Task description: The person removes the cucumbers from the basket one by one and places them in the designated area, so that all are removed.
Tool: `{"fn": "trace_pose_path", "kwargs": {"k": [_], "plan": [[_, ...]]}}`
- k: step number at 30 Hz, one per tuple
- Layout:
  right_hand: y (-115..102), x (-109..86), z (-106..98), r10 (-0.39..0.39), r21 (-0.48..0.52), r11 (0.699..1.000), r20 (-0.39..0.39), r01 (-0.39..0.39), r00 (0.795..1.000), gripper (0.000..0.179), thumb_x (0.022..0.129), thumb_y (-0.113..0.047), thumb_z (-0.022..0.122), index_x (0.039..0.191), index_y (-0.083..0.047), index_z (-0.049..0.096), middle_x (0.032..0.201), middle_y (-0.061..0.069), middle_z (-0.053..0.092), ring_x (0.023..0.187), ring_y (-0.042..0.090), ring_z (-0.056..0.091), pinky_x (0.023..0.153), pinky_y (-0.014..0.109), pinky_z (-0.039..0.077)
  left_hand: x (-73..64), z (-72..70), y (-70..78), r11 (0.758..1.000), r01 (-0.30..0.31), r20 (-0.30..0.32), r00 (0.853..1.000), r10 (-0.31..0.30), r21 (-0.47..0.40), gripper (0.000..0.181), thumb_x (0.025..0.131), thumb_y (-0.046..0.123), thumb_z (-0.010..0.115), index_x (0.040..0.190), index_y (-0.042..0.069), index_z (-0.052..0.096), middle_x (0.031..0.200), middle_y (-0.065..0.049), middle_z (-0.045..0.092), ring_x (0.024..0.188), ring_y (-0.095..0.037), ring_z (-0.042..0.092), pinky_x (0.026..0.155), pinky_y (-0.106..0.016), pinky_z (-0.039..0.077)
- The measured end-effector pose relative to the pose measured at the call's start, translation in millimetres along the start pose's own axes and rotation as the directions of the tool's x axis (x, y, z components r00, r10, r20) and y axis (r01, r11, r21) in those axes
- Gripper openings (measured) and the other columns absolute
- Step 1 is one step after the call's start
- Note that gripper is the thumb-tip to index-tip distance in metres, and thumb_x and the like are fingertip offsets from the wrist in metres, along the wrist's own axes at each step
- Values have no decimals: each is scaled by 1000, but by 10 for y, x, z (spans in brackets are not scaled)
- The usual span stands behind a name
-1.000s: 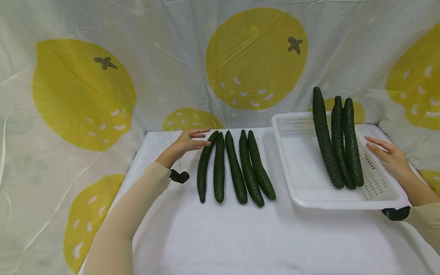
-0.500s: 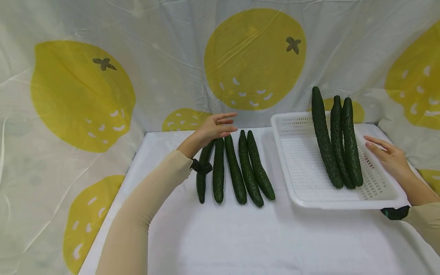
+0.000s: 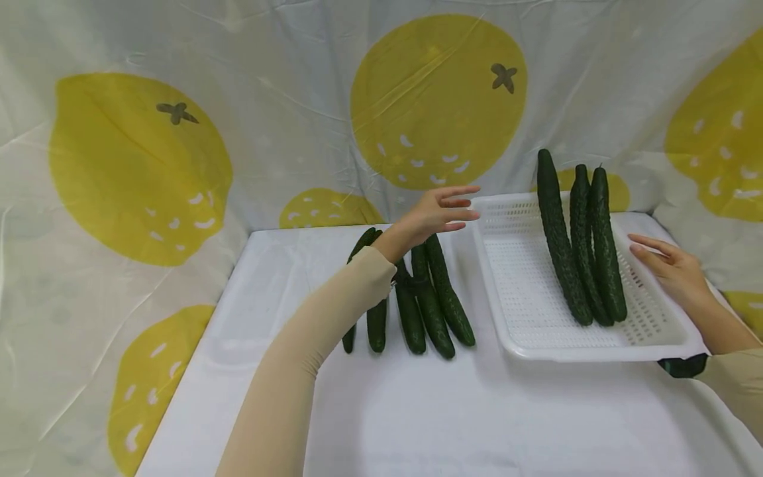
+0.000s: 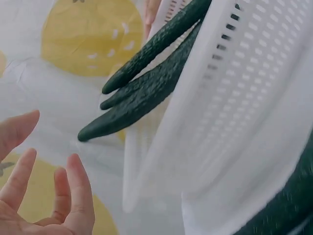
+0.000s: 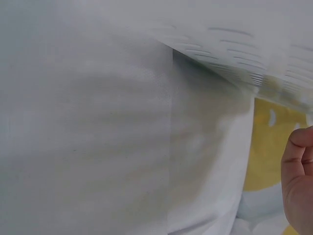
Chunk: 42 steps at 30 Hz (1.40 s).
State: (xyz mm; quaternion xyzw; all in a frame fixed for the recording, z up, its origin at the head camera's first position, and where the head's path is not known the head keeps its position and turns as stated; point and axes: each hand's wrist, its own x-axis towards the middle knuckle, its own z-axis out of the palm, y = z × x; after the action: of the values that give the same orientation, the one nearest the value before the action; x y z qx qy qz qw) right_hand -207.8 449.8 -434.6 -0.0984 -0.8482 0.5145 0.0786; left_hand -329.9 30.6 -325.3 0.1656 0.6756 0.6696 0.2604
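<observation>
My left hand (image 3: 438, 215), fingers spread and holding nothing, hovers above the far ends of several dark green cucumbers (image 3: 456, 305) lying side by side on the table. Its fingertips overlap the far left corner of a white plastic basket (image 3: 584, 354) in the head view. Three cucumbers (image 3: 557, 232) lean in that basket, their tips rising past the far rim; the left wrist view shows those tips near my spread fingers (image 4: 80, 196). On the basket's right side, my right hand (image 3: 673, 265) rests at the rim with loosely extended fingers. My left forearm hides parts of the row.
A white cloth covers the table (image 3: 381, 411). Behind and beside it hangs a pale curtain (image 3: 286, 99) printed with big yellow lemons. The basket wall (image 4: 244, 63) is perforated, and its underside shows over the cloth in the right wrist view.
My left hand has swept right, from beside the leftmost cucumber across the row to the basket's far left corner. The right hand, basket and cucumbers have stayed put.
</observation>
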Motion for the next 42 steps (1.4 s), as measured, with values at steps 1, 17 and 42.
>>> {"fn": "trace_pose_path", "kwargs": {"k": [1, 17, 42], "plan": [[-3, 7, 3, -14, 11, 1000, -4, 14, 1000, 41, 101, -36, 60, 143, -38, 56, 112, -42, 52, 118, -17, 40, 92, 1, 27, 37, 50, -5, 1000, 7, -1, 1000, -7, -4, 57, 89, 3, 75, 142, 18, 59, 137, -6, 54, 120, -15, 57, 93, -32, 54], [-9, -6, -8, -22, 47, 999, 1, 22, 1000, 37, 101, -32, 61, 138, -38, 61, 87, -45, 57, 114, -15, 41, 74, 1, 31, 567, 676, -177, 986, 70, -96, 992, -85, -149, 48, 85, 2, 80, 129, 20, 71, 121, -1, 63, 106, -11, 62, 92, -33, 55], [5, -8, 10, -56, 15, 998, -1, 57, 998, 40, 102, -33, 60, 142, -35, 58, 88, -45, 56, 116, -11, 41, 77, -1, 30, 907, 1293, -461, 981, 117, -249, 956, -153, -153, 36, 85, 6, 81, 114, 28, 78, 140, -4, 58, 123, -14, 56, 102, -42, 48]]}}
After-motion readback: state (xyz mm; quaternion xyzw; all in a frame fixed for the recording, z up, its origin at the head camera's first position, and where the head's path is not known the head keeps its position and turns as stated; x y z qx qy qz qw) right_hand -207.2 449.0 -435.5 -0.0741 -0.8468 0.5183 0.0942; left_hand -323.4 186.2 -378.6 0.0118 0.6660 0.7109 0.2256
